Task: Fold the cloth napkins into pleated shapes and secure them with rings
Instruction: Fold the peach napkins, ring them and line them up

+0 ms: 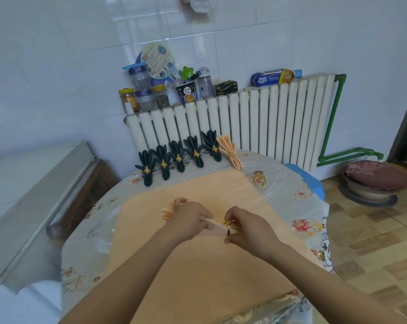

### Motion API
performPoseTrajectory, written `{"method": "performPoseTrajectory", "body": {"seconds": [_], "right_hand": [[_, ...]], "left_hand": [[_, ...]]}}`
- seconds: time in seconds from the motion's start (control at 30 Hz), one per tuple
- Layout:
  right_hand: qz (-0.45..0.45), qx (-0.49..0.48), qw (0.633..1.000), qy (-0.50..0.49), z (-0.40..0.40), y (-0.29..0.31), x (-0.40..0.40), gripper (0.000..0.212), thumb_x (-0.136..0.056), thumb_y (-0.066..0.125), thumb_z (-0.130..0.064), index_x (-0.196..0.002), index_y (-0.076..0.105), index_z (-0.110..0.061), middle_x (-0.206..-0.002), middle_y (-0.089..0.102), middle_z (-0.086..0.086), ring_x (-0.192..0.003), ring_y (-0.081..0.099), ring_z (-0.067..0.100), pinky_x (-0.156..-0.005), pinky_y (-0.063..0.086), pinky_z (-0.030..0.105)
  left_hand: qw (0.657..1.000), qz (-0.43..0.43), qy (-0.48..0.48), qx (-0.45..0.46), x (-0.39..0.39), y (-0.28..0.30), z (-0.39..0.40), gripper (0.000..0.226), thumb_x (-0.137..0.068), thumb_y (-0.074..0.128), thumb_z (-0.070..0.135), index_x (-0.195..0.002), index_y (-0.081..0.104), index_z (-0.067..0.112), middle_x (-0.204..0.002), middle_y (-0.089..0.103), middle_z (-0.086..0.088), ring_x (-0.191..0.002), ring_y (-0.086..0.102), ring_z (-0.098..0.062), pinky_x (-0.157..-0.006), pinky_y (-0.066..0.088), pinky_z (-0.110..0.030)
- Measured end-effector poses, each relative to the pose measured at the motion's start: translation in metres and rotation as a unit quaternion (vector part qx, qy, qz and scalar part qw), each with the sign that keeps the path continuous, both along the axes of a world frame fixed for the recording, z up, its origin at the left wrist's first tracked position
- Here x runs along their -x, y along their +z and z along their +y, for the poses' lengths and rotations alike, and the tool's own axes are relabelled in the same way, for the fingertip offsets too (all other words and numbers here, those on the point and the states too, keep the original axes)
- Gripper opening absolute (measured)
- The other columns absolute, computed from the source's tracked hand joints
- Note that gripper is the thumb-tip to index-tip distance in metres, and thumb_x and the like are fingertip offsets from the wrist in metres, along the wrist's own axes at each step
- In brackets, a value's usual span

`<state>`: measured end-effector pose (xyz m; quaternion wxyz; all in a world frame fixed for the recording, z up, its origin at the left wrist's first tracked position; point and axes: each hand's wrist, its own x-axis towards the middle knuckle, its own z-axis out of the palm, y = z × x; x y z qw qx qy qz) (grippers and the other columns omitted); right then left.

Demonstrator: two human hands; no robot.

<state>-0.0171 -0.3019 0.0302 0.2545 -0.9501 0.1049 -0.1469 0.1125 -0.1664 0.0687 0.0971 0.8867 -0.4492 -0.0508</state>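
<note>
Napkin [206, 226] in peach, folded into pleats, lies sideways over the middle of the table [298, 202], with its long side running left to right. Its fanned end [168, 210] points to the left and peeks out past the left hand. A gold ring [228, 226] with a leaf shape on top sits around the napkin between the 2 hands.

The left hand [188, 220] comes in from the near edge, palm down, and its curled fingers pinch the pleats just left of the ring. The right hand [249, 229] comes in from the near right, and its fingers and thumb pinch the ring. Both arms are bare and stretch forward over the table.

Under the hands a big flat peach cloth [197, 265] is spread from the near edge toward the far edge. The table has a flowery cover.

Along the far edge stand 5 dark green folded napkins [178, 157] in a row, each with a gold ring. A finished peach napkin [230, 152] sits at the right end of that row. A little pile of spare gold rings [259, 180] lies near the far right edge, well apart from the hands.

Behind the table is a white radiator [244, 122] with jars and boxes on top.
</note>
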Motion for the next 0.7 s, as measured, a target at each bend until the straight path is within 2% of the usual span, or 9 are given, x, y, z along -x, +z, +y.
{"method": "performPoseTrajectory", "body": {"seconds": [0.07, 0.23, 0.43, 0.5, 0.6, 0.7], "right_hand": [[-0.003, 0.012, 1.000, -0.006, 0.010, 0.003, 0.002, 0.047, -0.070, 0.076, -0.032, -0.108, 0.051, -0.023, -0.103, 0.060, -0.007, -0.091, 0.055, 0.019, -0.062, 0.029, 0.030], [-0.009, -0.015, 1.000, 0.007, 0.027, 0.007, 0.008, 0.045, -0.070, 0.076, -0.026, -0.106, 0.051, -0.017, -0.104, 0.060, 0.000, -0.090, 0.056, 0.023, -0.067, 0.035, 0.032], [-0.018, 0.008, 1.000, 0.004, 0.039, 0.004, 0.009, 0.045, -0.068, 0.077, -0.024, -0.102, 0.049, -0.012, -0.102, 0.059, 0.003, -0.091, 0.055, 0.028, -0.066, 0.033, 0.034], [-0.023, 0.006, 1.000, 0.004, 0.044, 0.000, 0.010, 0.048, -0.067, 0.078, -0.024, -0.101, 0.047, -0.011, -0.101, 0.060, 0.005, -0.090, 0.054, 0.030, -0.064, 0.031, 0.034], [-0.021, -0.010, 1.000, 0.005, 0.053, -0.011, 0.012, 0.051, -0.066, 0.079, -0.026, -0.096, 0.040, -0.014, -0.098, 0.061, 0.007, -0.089, 0.056, 0.031, -0.061, 0.031, 0.035], [-0.006, -0.052, 0.999, -0.002, 0.061, -0.022, 0.016, 0.049, -0.071, 0.075, -0.038, -0.091, 0.035, -0.019, -0.092, 0.060, 0.002, -0.085, 0.055, 0.024, -0.061, 0.035, 0.035]], "left_hand": [[1.000, 0.006, -0.012, 0.007, 0.009, 0.003, 0.002, 0.017, -0.088, 0.061, 0.035, -0.101, 0.071, 0.034, -0.101, 0.066, 0.010, -0.108, 0.051, -0.012, -0.104, 0.015, -0.032], [0.999, 0.022, -0.016, 0.022, 0.020, 0.008, 0.007, 0.013, -0.084, 0.065, 0.035, -0.095, 0.073, 0.036, -0.087, 0.060, 0.013, -0.107, 0.048, -0.016, -0.102, 0.019, -0.032], [0.998, 0.048, -0.030, 0.025, 0.022, 0.006, 0.012, 0.017, -0.078, 0.073, 0.032, -0.095, 0.074, 0.030, -0.098, 0.069, 0.004, -0.108, 0.047, -0.022, -0.090, 0.025, -0.030], [0.998, 0.046, -0.042, 0.013, 0.022, 0.005, 0.013, 0.016, -0.078, 0.073, 0.031, -0.093, 0.074, 0.027, -0.097, 0.070, 0.003, -0.107, 0.047, -0.022, -0.093, 0.025, -0.030], [0.995, 0.014, -0.091, -0.044, 0.026, 0.000, 0.016, 0.005, -0.080, 0.070, 0.027, -0.084, 0.072, 0.025, -0.093, 0.069, 0.004, -0.103, 0.052, -0.015, -0.110, 0.014, -0.035], [0.983, -0.073, -0.147, -0.077, 0.033, -0.011, 0.025, 0.011, -0.081, 0.064, 0.015, -0.079, 0.070, 0.024, -0.090, 0.068, 0.004, -0.101, 0.053, -0.010, -0.112, 0.001, -0.038]]}}
